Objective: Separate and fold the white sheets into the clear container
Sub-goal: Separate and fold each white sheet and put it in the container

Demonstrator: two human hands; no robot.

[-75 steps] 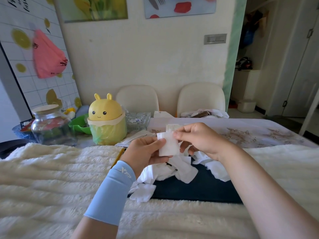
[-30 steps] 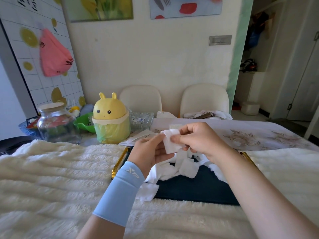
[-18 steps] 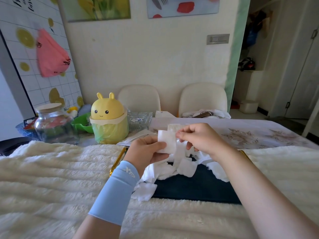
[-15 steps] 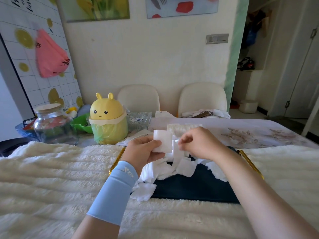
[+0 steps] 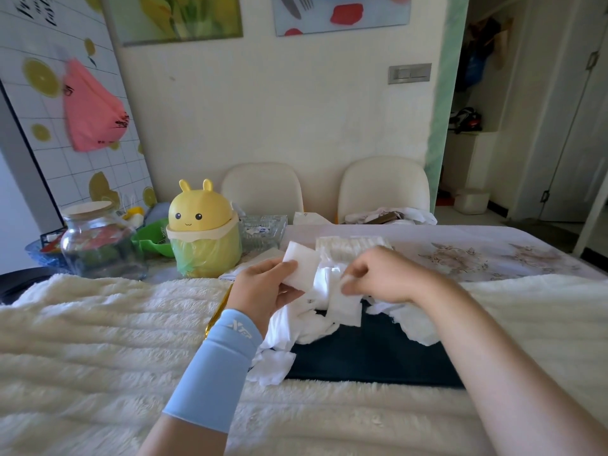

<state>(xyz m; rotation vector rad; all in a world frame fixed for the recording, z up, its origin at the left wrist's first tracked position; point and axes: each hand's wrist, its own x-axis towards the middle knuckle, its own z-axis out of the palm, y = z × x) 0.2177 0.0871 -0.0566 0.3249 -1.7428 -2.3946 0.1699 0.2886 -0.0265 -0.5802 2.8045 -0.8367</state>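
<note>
White sheets (image 5: 296, 327) lie in a crumpled heap on the dark mat (image 5: 371, 353), right under both hands. The left hand (image 5: 263, 287), with a pale blue sleeve (image 5: 217, 366) on the forearm, grips a folded sheet (image 5: 302, 269) between thumb and fingers and holds it up above the left side of the heap. The right hand (image 5: 378, 273) is just beside it, a little to the right. Its fingers curl down and pinch the top of a loose sheet (image 5: 343, 307), which hangs from them over the heap, though the fingertips are blurred. The two hands are near each other, not touching. Just behind them the clear container (image 5: 350, 246) sits on the flowered tablecloth (image 5: 477, 258), with a row of folded white pieces inside. A fluffy cream blanket (image 5: 98, 340) spreads around the mat. Off to the left, a yellow bunny bin (image 5: 200, 232) and a glass jar (image 5: 98, 248) stand well apart from the heap.
</note>
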